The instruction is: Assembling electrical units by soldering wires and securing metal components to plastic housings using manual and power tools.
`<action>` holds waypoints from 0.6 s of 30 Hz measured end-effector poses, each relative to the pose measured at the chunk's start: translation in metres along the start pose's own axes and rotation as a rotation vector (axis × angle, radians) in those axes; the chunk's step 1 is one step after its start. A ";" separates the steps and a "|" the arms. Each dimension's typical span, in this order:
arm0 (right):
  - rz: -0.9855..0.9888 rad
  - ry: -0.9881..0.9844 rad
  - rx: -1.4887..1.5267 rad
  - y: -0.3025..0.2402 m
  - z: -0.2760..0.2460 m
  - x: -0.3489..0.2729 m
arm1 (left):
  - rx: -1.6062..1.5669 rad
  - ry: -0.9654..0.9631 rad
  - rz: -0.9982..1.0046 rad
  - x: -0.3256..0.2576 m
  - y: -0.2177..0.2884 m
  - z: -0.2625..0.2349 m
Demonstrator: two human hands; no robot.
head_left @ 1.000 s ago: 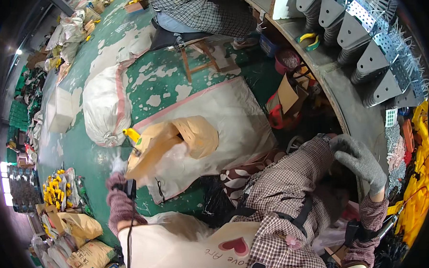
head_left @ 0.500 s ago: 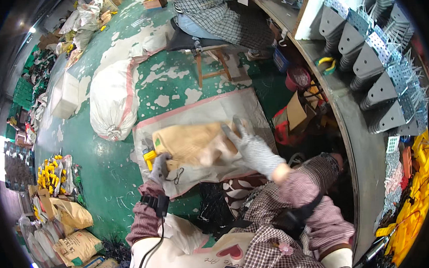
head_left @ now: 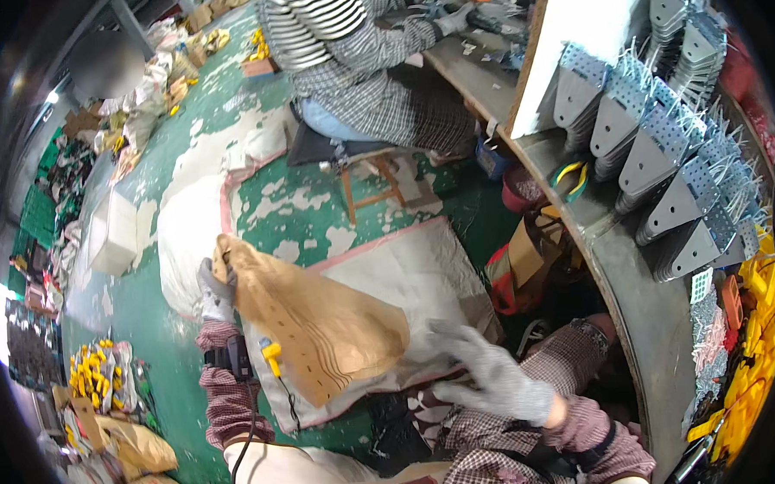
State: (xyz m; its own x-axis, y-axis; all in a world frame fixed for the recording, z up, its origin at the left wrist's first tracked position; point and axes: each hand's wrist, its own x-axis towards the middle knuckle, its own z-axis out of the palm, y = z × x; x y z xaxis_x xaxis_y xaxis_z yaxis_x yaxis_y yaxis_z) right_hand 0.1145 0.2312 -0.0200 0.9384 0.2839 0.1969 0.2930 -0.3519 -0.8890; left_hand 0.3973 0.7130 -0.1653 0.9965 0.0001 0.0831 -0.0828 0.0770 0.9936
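Note:
A brown paper sack (head_left: 317,319) hangs slanted over a flat white woven sack (head_left: 415,271) with a pink border on the floor. Its upper left end is bunched in my gloved left hand (head_left: 218,293), whose fingers are closed round the edge. My gloved right hand (head_left: 497,380) is to the right of the paper sack and apart from it, fingers spread and slightly blurred, holding nothing. A small yellow plastic piece (head_left: 272,358) with a dark cord lies by the left edge of the woven sack.
A stuffed white sack (head_left: 188,238) lies beyond my left hand. To the right, a curved metal bench (head_left: 611,223) carries stacked grey metal plates (head_left: 630,158) and yellow handles (head_left: 759,330). A person in a striped top (head_left: 318,37) sits ahead on a wooden stool (head_left: 375,191).
The paper sack, flat before, is now lifted at its left end by my left hand, which moved up and left. My right hand has drawn back toward me. The view has shifted.

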 end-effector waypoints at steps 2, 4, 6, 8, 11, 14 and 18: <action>0.212 -0.039 0.002 0.018 -0.030 -0.019 | -0.187 -0.075 -0.035 0.043 0.007 -0.023; 0.404 -0.073 -0.028 0.054 -0.045 -0.046 | -0.278 0.006 -0.067 0.086 0.010 0.007; 0.360 -0.057 -0.103 0.074 -0.051 -0.058 | -0.317 0.071 -0.066 0.124 0.025 0.021; 0.366 -0.048 -0.125 0.082 -0.055 -0.061 | -0.350 0.112 -0.048 0.158 0.047 0.036; 0.434 -0.048 -0.101 0.089 -0.056 -0.058 | -0.380 0.147 -0.008 0.199 0.069 0.041; 0.540 -0.062 -0.080 0.102 -0.053 -0.059 | -0.311 0.140 -0.069 0.240 0.031 0.059; 0.509 -0.085 -0.020 0.120 -0.038 -0.056 | 0.778 0.011 0.089 0.283 -0.037 0.019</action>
State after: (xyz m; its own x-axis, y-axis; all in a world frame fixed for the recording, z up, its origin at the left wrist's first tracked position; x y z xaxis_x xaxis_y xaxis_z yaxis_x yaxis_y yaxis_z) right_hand 0.1044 0.1392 -0.1214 0.9452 0.1431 -0.2935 -0.1926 -0.4813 -0.8551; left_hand 0.6820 0.6914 -0.1772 0.9857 -0.0160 0.1680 -0.1386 -0.6447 0.7518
